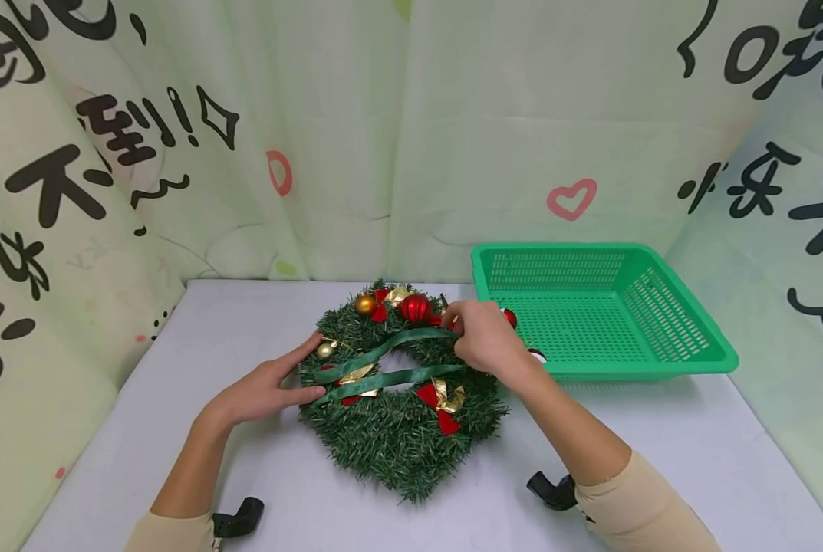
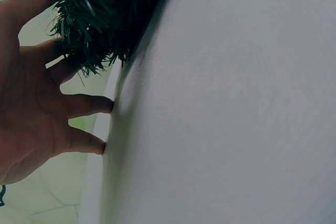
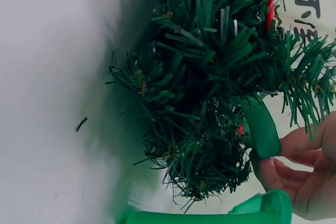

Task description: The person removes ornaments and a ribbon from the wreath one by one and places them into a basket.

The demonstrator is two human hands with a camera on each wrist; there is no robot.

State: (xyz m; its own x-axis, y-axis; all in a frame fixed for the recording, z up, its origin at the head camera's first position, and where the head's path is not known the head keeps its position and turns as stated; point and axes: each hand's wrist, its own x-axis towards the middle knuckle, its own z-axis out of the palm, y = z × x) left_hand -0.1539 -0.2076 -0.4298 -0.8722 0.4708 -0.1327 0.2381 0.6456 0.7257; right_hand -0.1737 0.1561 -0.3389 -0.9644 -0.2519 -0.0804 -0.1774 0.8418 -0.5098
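Observation:
A green tinsel wreath [image 1: 397, 445] lies on the white table, trimmed with red-and-gold bows [image 1: 446, 405], a red bauble [image 1: 416, 308] and a gold bauble [image 1: 366, 304]. Two lengths of dark green ribbon [image 1: 400, 377] cross its upper half and central hole. My left hand [image 1: 262, 391] rests against the wreath's left edge, its thumb by the lower ribbon; in the left wrist view the fingers of this left hand [image 2: 31, 103] are spread. At the upper right, my right hand [image 1: 483, 337] pinches the ribbon; the right wrist view shows the ribbon [image 3: 262, 129] at its fingertips.
A green plastic basket [image 1: 704, 322] stands behind and right of the wreath, close to the right hand. Black curved pieces [image 1: 240, 518] sit by both wrists. A printed pale curtain [image 1: 439, 153] surrounds the table [image 1: 680, 460] at the back and sides.

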